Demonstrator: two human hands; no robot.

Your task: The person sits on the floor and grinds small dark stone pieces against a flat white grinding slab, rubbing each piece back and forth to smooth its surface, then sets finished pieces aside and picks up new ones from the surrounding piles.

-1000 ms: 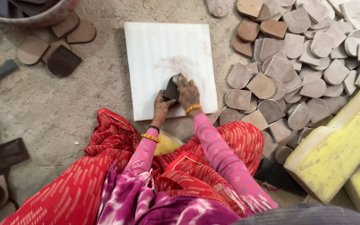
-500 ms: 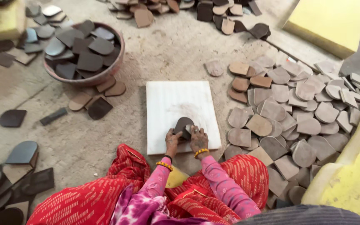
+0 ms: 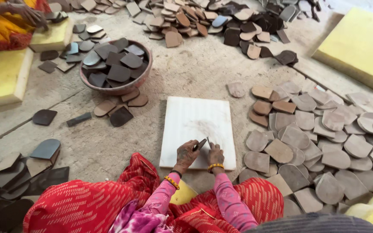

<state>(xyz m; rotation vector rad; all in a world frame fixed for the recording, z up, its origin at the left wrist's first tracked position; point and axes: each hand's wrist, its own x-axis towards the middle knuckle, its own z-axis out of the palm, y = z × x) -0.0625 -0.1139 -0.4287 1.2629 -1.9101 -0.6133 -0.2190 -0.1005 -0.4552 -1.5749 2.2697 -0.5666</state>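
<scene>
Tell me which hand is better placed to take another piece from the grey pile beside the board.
Probably the right hand: the grey pile lies on its side of the board, while the left hand grips the dark piece.

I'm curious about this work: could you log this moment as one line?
left hand: on dark piece | right hand: on same piece | under: white board | right: tan pieces | left: bowl

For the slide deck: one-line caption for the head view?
Both hands, left hand and right hand, hold a dark leather piece on a white board.
</scene>
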